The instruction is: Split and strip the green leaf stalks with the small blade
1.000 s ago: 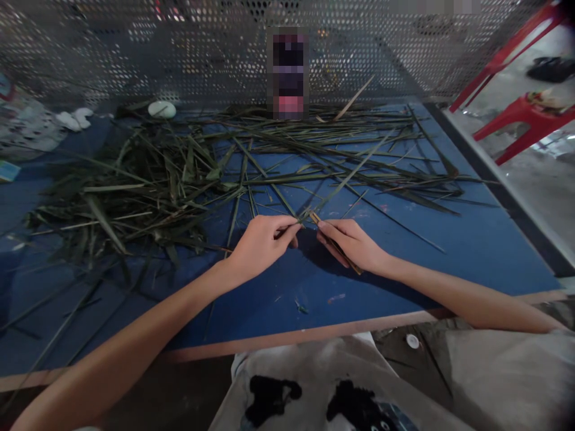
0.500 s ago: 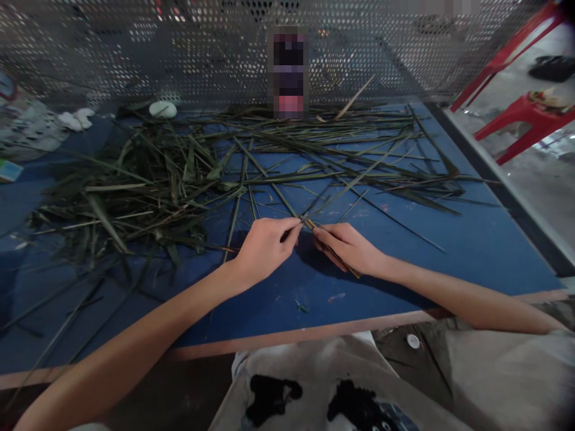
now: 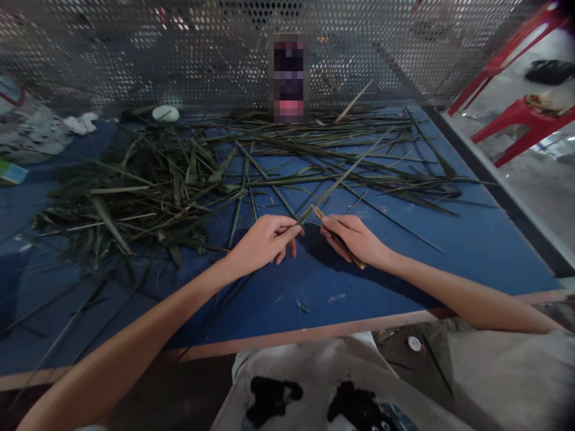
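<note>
My left hand hovers over the middle of the table, thumb and forefinger pinched on a long green leaf strip. The strip slants from the fingertips toward the upper right, above other strips. A short distance to the right, my right hand is closed around a slim brown-and-yellow tool. Its narrow end sticks out past the thumb toward the left hand, and its other end shows below the palm. What kind of tool it is cannot be made out. The two hands are apart.
A tangled heap of leaf pieces covers the left of the blue table. Long strips lie across the back, before a perforated metal panel. A white oval object lies behind the heap. Red stools stand beyond the right edge.
My right hand with the tool has moved slightly right and up, away from the left hand, widening the gap. The left hand's lower fingers have loosened while its pinch stays on the strip.
</note>
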### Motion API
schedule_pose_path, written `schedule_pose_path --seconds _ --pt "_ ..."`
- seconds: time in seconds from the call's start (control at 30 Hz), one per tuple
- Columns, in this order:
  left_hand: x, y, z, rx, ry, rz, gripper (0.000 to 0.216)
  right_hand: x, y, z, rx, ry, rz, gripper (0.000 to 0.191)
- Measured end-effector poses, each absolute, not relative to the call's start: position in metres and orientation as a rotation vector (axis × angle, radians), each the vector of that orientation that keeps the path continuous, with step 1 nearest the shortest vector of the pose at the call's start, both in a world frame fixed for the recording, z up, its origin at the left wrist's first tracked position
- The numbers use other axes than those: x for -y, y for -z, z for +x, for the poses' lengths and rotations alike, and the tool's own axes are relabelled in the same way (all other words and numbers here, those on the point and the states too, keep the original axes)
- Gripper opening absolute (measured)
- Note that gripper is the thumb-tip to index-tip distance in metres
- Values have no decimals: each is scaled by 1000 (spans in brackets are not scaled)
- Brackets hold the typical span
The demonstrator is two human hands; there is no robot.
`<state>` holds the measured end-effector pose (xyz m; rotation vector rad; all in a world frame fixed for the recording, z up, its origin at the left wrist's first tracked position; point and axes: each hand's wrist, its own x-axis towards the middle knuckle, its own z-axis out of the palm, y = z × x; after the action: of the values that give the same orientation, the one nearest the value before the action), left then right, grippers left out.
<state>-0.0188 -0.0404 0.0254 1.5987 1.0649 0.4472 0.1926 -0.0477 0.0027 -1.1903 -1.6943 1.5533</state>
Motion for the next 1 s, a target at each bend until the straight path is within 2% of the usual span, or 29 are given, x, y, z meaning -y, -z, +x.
schedule_pose_path --seconds 0.23,0.5,0.67,1.0 --pt "33 -20 -20 -999 -423 1265 27 49 -5 194 1782 -1522 -1206 42" --pt "33 -14 -18 -941 -467 1152 26 53 -5 191 1822 -1573 -1181 41" --pt "30 -17 -18 -889 -454 990 32 51 -3 192 1694 -1555 -1183 41" --pt "24 -11 -27 -947 -471 980 21 49 1 195 1694 -1508 -1170 40"
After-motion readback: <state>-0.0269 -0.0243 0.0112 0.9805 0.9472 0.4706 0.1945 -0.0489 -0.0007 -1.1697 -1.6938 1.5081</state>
